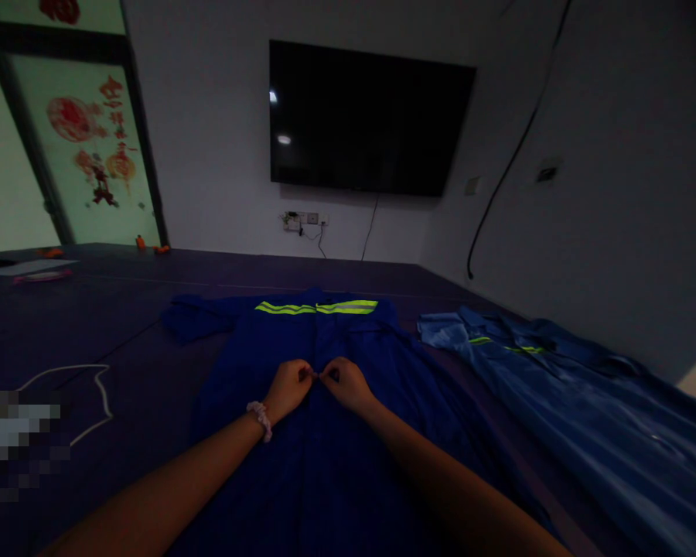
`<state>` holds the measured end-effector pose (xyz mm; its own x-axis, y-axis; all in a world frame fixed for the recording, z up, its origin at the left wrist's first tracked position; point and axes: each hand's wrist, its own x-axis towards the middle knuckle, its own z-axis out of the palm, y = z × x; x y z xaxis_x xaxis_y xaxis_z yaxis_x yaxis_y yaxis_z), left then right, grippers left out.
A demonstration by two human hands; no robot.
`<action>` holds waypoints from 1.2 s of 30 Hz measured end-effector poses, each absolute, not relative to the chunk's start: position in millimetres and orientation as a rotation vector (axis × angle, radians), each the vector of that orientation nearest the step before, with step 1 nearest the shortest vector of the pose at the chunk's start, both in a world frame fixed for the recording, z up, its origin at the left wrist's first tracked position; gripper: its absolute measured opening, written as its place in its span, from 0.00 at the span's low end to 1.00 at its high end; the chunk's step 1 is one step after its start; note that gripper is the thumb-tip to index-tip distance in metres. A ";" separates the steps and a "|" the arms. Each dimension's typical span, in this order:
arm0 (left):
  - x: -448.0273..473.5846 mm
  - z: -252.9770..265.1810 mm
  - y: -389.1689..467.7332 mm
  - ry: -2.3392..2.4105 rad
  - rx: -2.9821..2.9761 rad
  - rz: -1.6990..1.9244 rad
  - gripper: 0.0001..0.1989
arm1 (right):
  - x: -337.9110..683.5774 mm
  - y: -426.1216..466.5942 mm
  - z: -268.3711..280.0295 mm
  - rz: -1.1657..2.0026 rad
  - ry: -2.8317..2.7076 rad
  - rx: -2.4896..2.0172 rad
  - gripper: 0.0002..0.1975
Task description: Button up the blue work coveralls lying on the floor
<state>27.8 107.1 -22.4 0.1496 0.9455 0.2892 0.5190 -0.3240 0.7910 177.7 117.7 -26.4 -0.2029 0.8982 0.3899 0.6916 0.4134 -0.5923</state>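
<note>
Your left hand (290,388) and right hand (346,383) are both pinching the front placket of the blue work jacket (319,433) lying flat on the table (93,340); in this dim light, the fastening may well be slipping or misaligning.

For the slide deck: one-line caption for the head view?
Both hands, left hand and right hand, pinch the front of a blue work jacket.

dim room | white wall (209,155) | black TV (365,120) | decorated window (87,155)
</note>
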 end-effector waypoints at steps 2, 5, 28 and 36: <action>27.9 -22.3 107.3 1.373 1.922 1.082 0.07 | 178.6 117.2 -25.5 0.353 -1.994 -1.338 0.04; 28.3 -21.2 106.5 1.356 1.938 1.081 0.07 | 179.5 116.9 -24.9 0.319 -2.024 -1.328 0.04; 32.2 -17.7 102.1 1.320 2.051 1.040 0.05 | 177.5 116.6 -26.6 0.314 -1.984 -1.400 0.06; 32.9 -19.9 103.4 1.382 2.027 1.002 0.03 | 178.7 118.4 -28.4 0.330 -1.998 -1.361 0.08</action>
<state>32.9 103.4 -19.9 0.2191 0.9291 0.2979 0.5724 -0.3697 0.7319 178.7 118.4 -28.4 -0.2150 0.8929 0.3957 0.7184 0.4190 -0.5552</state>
